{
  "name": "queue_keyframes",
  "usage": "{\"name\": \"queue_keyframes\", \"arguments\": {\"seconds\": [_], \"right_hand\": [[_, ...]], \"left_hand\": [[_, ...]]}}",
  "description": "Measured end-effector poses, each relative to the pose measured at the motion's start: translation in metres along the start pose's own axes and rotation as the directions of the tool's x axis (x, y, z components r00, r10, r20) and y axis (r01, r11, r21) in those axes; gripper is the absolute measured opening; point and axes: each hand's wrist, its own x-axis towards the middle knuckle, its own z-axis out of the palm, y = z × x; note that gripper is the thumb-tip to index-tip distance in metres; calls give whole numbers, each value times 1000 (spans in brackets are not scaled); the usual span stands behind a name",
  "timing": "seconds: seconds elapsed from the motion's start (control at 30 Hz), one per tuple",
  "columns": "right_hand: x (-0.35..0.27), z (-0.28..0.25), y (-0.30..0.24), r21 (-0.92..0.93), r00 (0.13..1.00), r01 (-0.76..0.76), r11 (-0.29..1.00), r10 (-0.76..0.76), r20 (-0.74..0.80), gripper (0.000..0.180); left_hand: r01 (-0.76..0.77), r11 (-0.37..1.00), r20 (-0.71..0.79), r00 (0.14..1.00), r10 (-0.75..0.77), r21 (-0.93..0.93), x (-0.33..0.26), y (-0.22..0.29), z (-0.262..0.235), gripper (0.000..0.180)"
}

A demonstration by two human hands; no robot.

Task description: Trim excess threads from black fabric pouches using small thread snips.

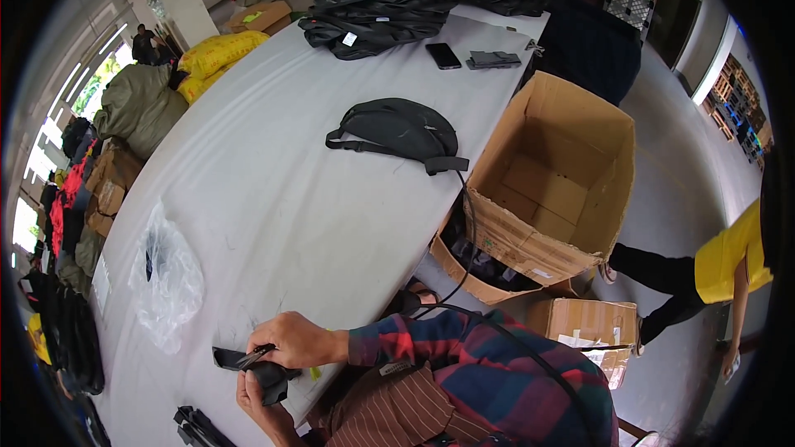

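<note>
At the table's near edge, my right hand (291, 339) is closed around small dark thread snips (258, 354), whose blades lie over a black fabric piece (272, 381). The fingers of my left hand (258, 404) pinch that piece from below. One flat end of it sticks out to the left of the snips; my fingers hide part of the rest. Farther up the white table (273, 199) lies a black waist bag (393, 130) with its strap and buckle end toward the right edge.
A clear plastic bag (168, 285) lies on the left, black straps (199, 428) at the near edge. Black bags (381, 12), a phone (443, 55) and a grey folded item (494, 60) are at the far end. An open carton (551, 165) stands right; a person in yellow (733, 257) is beyond.
</note>
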Motion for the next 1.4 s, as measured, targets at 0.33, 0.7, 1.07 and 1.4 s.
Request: {"name": "queue_keyframes", "arguments": {"seconds": [0.33, 0.7, 1.07, 1.4], "right_hand": [[2, -4, -2, -48, 999, 12, 999, -10, 33, 13], [-2, 9, 2, -322, 975, 213, 923, -221, 9, 11], [14, -20, -8, -189, 997, 18, 982, -32, -71, 28], [15, -15, -6, -433, 966, 258, 864, -220, 137, 17]], "left_hand": [[-21, 995, -37, 999, 24, 93, 4, -11, -16, 24], [-93, 969, -143, 981, 128, 230, -3, -9, -22, 26], [220, 974, -206, 952, -227, -55, 6, 6, -17, 22], [235, 955, -237, 932, -274, -180, 1, 0, -28, 24]]}}
